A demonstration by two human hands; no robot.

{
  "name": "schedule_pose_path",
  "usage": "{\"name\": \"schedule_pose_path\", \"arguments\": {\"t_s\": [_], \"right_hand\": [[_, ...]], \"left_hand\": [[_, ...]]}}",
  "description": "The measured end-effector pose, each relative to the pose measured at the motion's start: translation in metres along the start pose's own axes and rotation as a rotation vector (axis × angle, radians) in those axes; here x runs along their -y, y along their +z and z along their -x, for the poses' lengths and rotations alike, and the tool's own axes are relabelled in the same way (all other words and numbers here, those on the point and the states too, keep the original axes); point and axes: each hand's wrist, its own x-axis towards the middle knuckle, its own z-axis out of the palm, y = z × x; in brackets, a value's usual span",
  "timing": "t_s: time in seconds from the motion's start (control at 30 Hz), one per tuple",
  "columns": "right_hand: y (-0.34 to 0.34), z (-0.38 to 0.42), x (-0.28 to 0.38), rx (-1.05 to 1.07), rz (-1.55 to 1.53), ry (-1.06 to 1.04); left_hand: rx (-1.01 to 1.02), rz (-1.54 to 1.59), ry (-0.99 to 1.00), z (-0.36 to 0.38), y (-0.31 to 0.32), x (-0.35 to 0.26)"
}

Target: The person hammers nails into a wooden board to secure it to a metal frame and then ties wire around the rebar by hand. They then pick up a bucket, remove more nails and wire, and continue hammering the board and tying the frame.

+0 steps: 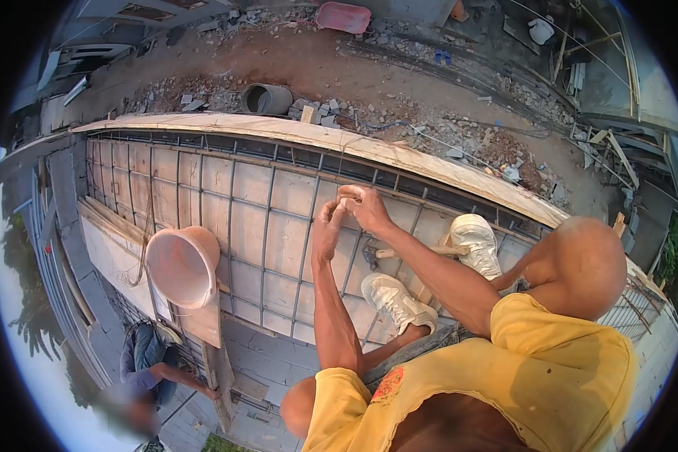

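My two hands meet over a crossing in the steel rebar grid, which lies on pale formwork panels. My right hand is curled shut around a small pale piece that is too small to identify. The fingertips of my left hand reach up and pinch at the same piece. A hammer with a wooden handle lies on the bars just below my right forearm. Both my feet, in white shoes, stand on the grid, and my knees are bent in yellow shorts.
A pink bucket rests at the slab's near edge, left of my hands. A wooden edge board borders the far side. Beyond it, far below, are rubble, dirt and a grey pipe. Another person works lower down at bottom left.
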Motion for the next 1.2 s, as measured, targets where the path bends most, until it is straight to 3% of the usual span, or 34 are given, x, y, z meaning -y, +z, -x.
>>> {"name": "schedule_pose_path", "arguments": {"t_s": [0.1, 0.2, 0.33, 0.43, 0.47, 0.57, 0.63, 0.67, 0.77, 0.8, 0.9, 0.93, 1.03, 1.2], "right_hand": [[0.0, 0.001, -0.01, -0.021, -0.097, -0.036], [-0.004, 0.012, 0.027, -0.033, -0.005, 0.091], [0.015, 0.03, 0.044, -0.14, 0.187, 0.004], [0.027, 0.04, 0.056, -0.143, 0.266, -0.016], [0.026, 0.042, 0.06, -0.022, 0.221, 0.037], [0.034, 0.048, 0.056, -0.038, 0.124, -0.132], [0.027, 0.044, 0.038, -0.077, 0.148, -0.108], [0.022, 0.041, 0.031, -0.1, 0.157, -0.102], [0.005, 0.043, 0.022, -0.118, 0.149, 0.025], [0.002, 0.043, 0.018, -0.13, 0.176, 0.005], [-0.004, 0.039, 0.01, -0.124, 0.311, -0.061], [-0.003, 0.039, 0.009, -0.126, 0.338, -0.092], [-0.007, 0.04, 0.0, -0.117, 0.406, -0.159], [-0.006, 0.047, -0.009, -0.07, 0.433, -0.191]], "left_hand": [[-0.301, -0.087, 0.174, 0.016, 0.019, -0.003], [-0.411, -0.241, 0.201, 0.015, 0.03, 0.011], [-0.567, -0.372, 0.285, 0.005, 0.038, 0.034], [-0.51, -0.203, 0.393, -0.004, 0.03, 0.049], [-0.383, -0.13, 0.32, -0.006, 0.021, 0.053], [-0.129, 0.054, 0.04, 0.0, 0.003, 0.011], [-0.097, 0.119, -0.22, -0.005, -0.002, -0.021], [-0.003, 0.172, -0.223, -0.01, -0.008, -0.016], [0.005, -0.157, -0.214, -0.03, -0.017, -0.003], [-0.092, -0.241, -0.073, -0.031, -0.013, 0.008], [-0.382, -0.623, 0.108, 0.005, 0.029, -0.027], [-0.506, -0.591, 0.232, 0.008, 0.042, -0.015], [-0.653, -0.756, 0.314, 0.006, 0.06, -0.003], [-0.488, -0.866, 0.201, -0.004, 0.043, -0.008]]}}
